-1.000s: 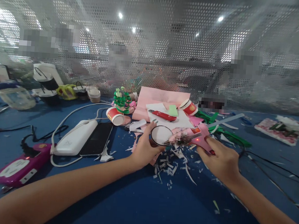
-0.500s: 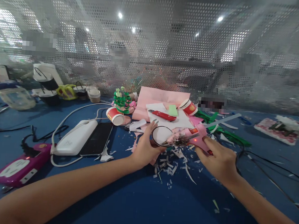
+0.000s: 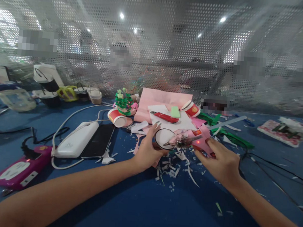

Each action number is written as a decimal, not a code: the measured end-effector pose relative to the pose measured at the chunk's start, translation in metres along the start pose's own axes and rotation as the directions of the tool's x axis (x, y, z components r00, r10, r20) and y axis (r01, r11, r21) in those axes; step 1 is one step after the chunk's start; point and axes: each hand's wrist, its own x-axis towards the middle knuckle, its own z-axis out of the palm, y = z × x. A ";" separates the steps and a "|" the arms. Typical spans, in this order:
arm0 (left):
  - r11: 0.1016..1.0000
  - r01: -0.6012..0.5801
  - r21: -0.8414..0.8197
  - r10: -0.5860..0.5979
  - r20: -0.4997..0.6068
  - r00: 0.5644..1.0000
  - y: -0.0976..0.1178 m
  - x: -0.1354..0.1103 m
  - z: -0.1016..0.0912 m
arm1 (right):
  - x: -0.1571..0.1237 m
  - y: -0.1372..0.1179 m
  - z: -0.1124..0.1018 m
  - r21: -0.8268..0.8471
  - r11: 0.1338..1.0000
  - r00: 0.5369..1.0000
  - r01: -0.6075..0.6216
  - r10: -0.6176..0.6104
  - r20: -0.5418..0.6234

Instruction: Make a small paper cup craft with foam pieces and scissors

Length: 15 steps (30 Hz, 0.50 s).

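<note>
My left hand (image 3: 146, 151) is wrapped round a paper cup (image 3: 163, 138) that lies tilted with its white bottom facing me. My right hand (image 3: 222, 162) grips a pink hot glue gun (image 3: 200, 141) with a red light lit on it. The gun's nozzle points left and touches the cup's right edge. Both hands hover just above the blue table (image 3: 144, 204), over a heap of white paper scraps (image 3: 173, 166).
A white power bank (image 3: 76, 139) and a black phone (image 3: 98, 141) lie left of my hands, a purple power strip (image 3: 18, 170) further left. Behind are red paper cups (image 3: 116, 117), a red utility knife (image 3: 165, 117), pink paper (image 3: 163, 97), green strips (image 3: 230, 136). A black cable (image 3: 273, 166) runs right. A perforated screen (image 3: 156, 51) closes the back.
Both hands with the cup and glue gun have drifted slightly to the right and up. The nozzle stays at the cup's edge.
</note>
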 end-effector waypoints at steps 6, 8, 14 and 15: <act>0.999 0.050 -0.011 -0.050 0.011 0.999 0.005 0.000 0.001 | 0.006 -0.003 -0.004 0.026 1.000 0.999 -0.007 0.006 0.052; 0.998 0.055 -0.020 -0.054 0.017 0.998 0.007 0.000 0.001 | 0.005 -0.002 -0.003 0.030 1.000 0.999 -0.009 0.007 0.046; 0.999 0.034 -0.010 -0.034 0.005 0.999 0.005 0.000 0.001 | -0.003 0.001 0.002 0.025 1.000 1.000 0.000 0.000 0.007; 1.000 0.030 -0.006 -0.030 0.004 1.000 0.005 0.000 0.001 | -0.004 0.002 0.002 0.022 1.000 1.000 0.001 -0.002 0.004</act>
